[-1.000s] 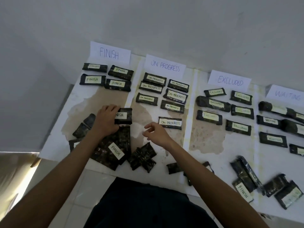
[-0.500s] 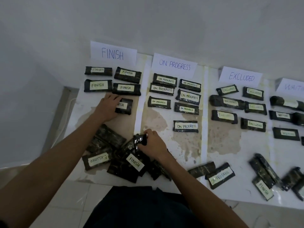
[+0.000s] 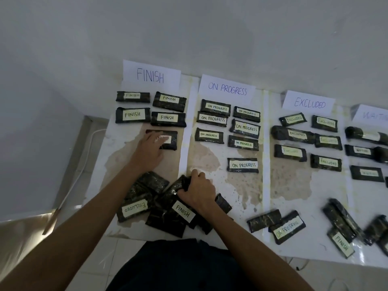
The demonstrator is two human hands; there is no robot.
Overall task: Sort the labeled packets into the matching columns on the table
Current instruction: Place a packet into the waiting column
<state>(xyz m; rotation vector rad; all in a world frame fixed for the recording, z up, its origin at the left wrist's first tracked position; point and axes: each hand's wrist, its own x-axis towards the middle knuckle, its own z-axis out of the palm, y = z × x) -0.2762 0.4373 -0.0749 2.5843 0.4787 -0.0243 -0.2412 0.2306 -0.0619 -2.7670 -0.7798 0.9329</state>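
Dark packets with white labels lie in columns under paper signs FINISH, ON PROGRESS and EXCLUDED. My left hand rests with straight fingers on a FINISH packet lying third in the FINISH column, partly covering its label. My right hand grips a dark packet at the top of an unsorted pile near the front edge; its label is hidden. In that pile a FINISH packet and an EXCLUDED packet show.
A fourth sign and its packets are cut off at the right. More unsorted packets lie at the front, among them an ON PROGRESS packet and a FINISH packet. The table's front edge is close to my body.
My left hand slid the FINISH packet up into the FINISH column and now lies flat on it. My right hand dropped to the pile and closed round a packet.
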